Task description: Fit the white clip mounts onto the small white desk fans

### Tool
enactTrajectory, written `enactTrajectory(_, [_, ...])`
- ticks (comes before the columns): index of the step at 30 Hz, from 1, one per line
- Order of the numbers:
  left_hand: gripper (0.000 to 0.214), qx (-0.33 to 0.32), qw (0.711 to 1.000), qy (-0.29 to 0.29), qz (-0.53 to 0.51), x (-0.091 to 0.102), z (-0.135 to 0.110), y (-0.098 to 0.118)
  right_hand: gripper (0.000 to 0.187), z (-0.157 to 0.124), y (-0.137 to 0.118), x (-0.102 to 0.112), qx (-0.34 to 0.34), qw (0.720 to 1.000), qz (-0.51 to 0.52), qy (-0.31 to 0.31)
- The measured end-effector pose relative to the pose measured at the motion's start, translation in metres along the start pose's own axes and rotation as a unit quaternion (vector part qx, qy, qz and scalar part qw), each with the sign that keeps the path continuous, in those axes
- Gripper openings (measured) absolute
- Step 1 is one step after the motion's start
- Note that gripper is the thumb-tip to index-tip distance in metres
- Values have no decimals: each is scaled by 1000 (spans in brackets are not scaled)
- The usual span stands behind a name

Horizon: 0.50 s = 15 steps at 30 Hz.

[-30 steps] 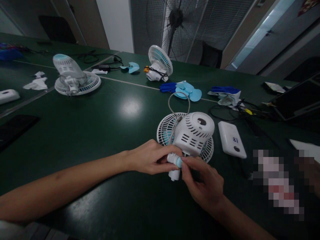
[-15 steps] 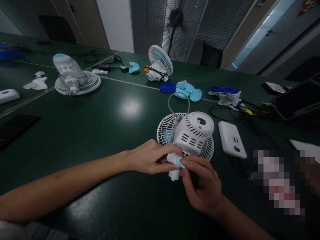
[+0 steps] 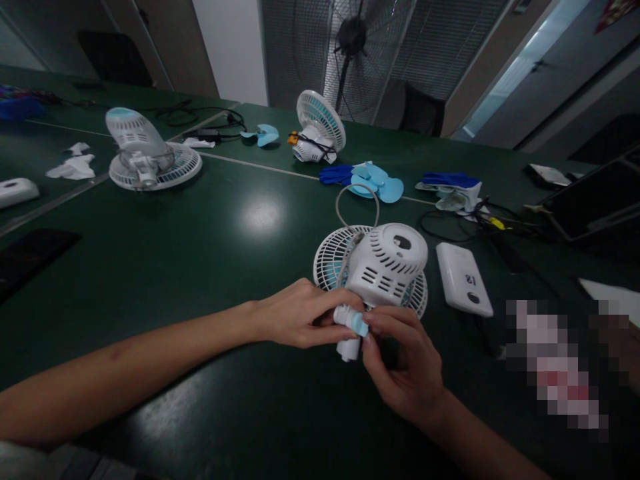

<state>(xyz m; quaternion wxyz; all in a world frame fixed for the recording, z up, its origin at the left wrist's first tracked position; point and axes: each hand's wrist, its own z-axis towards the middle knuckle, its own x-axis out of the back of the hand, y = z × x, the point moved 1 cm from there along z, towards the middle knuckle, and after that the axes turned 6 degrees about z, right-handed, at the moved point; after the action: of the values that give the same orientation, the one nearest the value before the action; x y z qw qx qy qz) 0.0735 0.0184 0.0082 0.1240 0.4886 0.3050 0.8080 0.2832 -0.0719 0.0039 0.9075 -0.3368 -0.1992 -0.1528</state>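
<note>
A small white fan (image 3: 387, 263) lies face down on its round grille (image 3: 330, 260) in front of me. At its near end, a white neck joint (image 3: 349, 349) sticks out toward me with a light blue knob (image 3: 359, 325) on its side. My left hand (image 3: 313, 317) holds the joint, thumb and fingers closed around it. The fingertips of my right hand (image 3: 405, 357) pinch the knob from the right. A thin grey cord (image 3: 377, 203) loops up behind the fan's housing.
Another white fan (image 3: 150, 157) lies on the left, and a third (image 3: 320, 127) stands farther back. Blue fan blades (image 3: 377, 181), gloves (image 3: 453, 190) and black cables lie behind. A white case marked 18 (image 3: 464, 279) is right of the fan. A phone (image 3: 35, 257) lies far left.
The blue knob has turned slightly between my right fingertips, and the right hand has shifted a little. My left hand and the fan stay in place.
</note>
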Motion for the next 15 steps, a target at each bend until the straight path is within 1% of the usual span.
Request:
enactTrajectory(8, [33, 2, 1000, -3, 8, 0, 0, 0, 42, 2, -1, 1, -28, 1000, 6, 3])
enactTrajectory(11, [33, 0, 1000, -1, 7, 0, 0, 0, 35, 3, -3, 1, -35, 999, -12, -4])
enactTrajectory(15, [33, 0, 1000, 0, 5, 1, 0, 0, 30, 5, -5, 0, -36, 998, -46, 7])
